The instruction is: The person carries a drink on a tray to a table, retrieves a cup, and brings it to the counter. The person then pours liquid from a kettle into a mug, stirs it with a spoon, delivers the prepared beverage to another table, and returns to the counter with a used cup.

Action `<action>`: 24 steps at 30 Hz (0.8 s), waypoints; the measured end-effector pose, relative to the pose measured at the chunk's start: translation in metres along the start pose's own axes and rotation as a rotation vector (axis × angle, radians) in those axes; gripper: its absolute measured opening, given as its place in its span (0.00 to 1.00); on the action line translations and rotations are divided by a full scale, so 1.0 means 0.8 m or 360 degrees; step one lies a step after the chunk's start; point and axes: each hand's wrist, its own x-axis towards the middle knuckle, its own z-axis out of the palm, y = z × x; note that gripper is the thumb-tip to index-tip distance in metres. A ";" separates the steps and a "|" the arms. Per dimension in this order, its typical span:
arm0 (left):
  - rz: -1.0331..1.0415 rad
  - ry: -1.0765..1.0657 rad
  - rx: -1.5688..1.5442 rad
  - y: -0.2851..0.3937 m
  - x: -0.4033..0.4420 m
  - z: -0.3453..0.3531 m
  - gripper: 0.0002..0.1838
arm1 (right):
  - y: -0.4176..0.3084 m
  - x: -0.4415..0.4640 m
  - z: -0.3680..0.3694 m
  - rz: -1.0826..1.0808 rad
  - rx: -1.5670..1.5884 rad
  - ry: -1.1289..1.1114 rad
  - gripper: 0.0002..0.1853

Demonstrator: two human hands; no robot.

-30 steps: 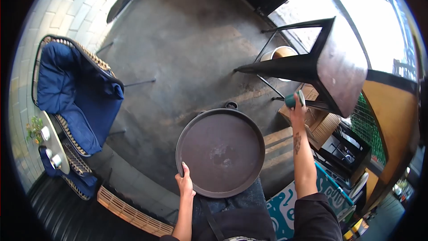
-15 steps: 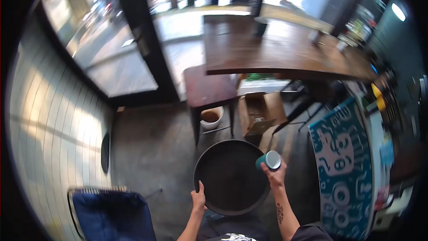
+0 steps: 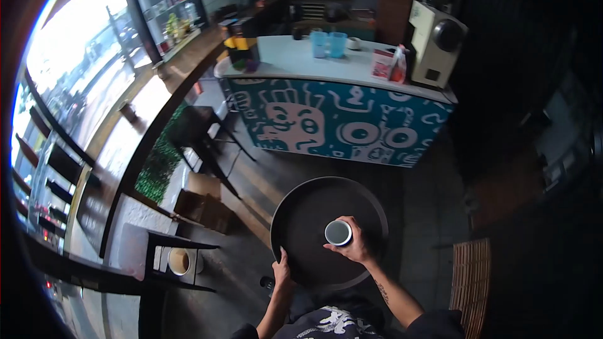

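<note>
A large round dark tray [image 3: 301, 220] is held in front of my body. My left hand [image 3: 282, 270] grips its lower left rim, with the thumb over the edge. Above the middle of the tray, my right hand [image 3: 358, 245] is wrapped round a cup [image 3: 338, 233] with a white rim. The cup's open top faces up toward the camera; whether its base touches the tray cannot be seen.
Ahead stands a counter [image 3: 339, 122] with a teal patterned front, bearing blue containers [image 3: 328, 44], packets and a beige machine [image 3: 438, 44]. At the left are a long wooden table, stools [image 3: 198, 129], a cardboard box [image 3: 204, 210] and a white bucket [image 3: 179, 261]. A slatted bench [image 3: 471, 289] is at right.
The view has swung from the chair and door side round to the counter. My right hand has brought the cup from out at the right to over the tray. My left hand still grips the rim.
</note>
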 end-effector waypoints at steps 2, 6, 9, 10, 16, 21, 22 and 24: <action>0.0061 -0.0140 -0.0007 -0.013 -0.020 0.097 0.30 | 0.016 -0.019 -0.089 0.0043 -0.0197 0.0104 0.42; -0.0179 -0.0252 0.0375 -0.019 -0.061 0.183 0.30 | -0.013 -0.084 -0.210 0.0277 -0.0423 0.0028 0.58; -0.0230 -0.0292 0.0479 -0.037 -0.071 0.284 0.28 | -0.006 -0.118 -0.333 0.0365 -0.0595 0.0301 0.54; -0.0244 -0.0334 0.0447 -0.045 -0.069 0.313 0.28 | -0.003 -0.127 -0.373 0.0368 -0.0697 0.0456 0.47; -0.0299 -0.0654 0.0549 -0.091 -0.039 0.464 0.25 | 0.096 -0.191 -0.503 0.0703 -0.0679 0.1157 0.27; -0.0301 -0.1034 0.0620 -0.159 0.034 0.620 0.24 | 0.147 -0.154 -0.591 0.1030 0.0065 0.1591 0.30; -0.0317 -0.1070 0.0673 -0.161 0.031 0.659 0.24 | 0.163 -0.157 -0.606 0.1025 0.0013 0.1660 0.30; -0.0332 -0.0899 0.0935 -0.167 0.018 0.748 0.22 | 0.191 -0.158 -0.657 0.0967 -0.0065 0.1767 0.29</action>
